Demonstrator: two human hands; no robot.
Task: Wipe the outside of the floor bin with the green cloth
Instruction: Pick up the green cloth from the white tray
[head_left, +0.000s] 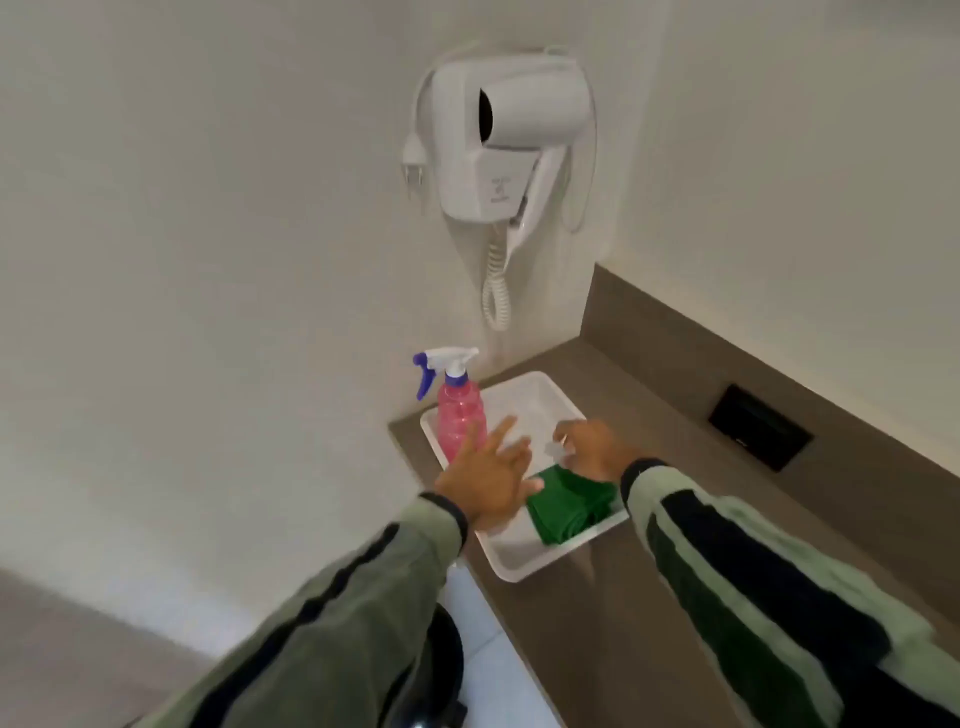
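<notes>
Fingers spread wide on the left hand (485, 480), loosely curled and holding nothing on the right hand (589, 447) — neither has closed on the folded green cloth (569, 506), which lies in the near right part of the shallow white plastic tray (511, 564). The cloth sits just below the right palm and wrist, and the left thumb tip reaches almost to its left edge; whether skin touches fabric I cannot tell. I judge it soft, light and limp, so it should bunch and unfold when lifted rather than keep its shape; a pinch across the thick folded middle, or a full-hand gather, looks safer than plucking one corner. It is not fragile and unlikely to slip. In the far left corner of the same tray stands a pink translucent spray bottle with a white and blue trigger head (460, 421), partly behind the left fingers. The tray rests on a brown counter (597, 623), and a white wall-mounted hair dryer with a coiled cord (511, 140) hangs above. The floor bin cannot be made out with any certainty — the dark rounded shape below the left sleeve is unclear.
</notes>
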